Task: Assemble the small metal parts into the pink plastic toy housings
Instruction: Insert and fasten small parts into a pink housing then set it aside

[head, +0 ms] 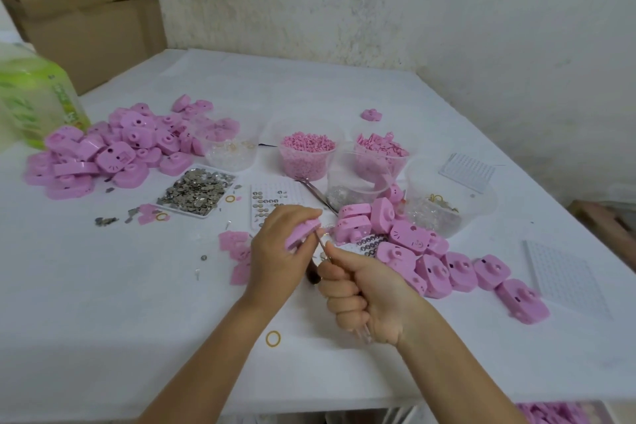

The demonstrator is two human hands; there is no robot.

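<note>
While the left hand (275, 251) pinches a pink housing (302, 233) above the table (137, 303), the right hand (366, 293) is fisted round a thin tool (321, 244) whose tip meets that housing. Metal parts (196, 194) fill a tray (180, 211) beyond, and more housings (430, 262) lie just to the right.

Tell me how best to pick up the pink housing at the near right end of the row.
Probably from above, pinching the housing across its two flat side walls. It lies flat with its round boss facing up, and its near and right sides look free of neighbours, so fingers have room there.
</note>
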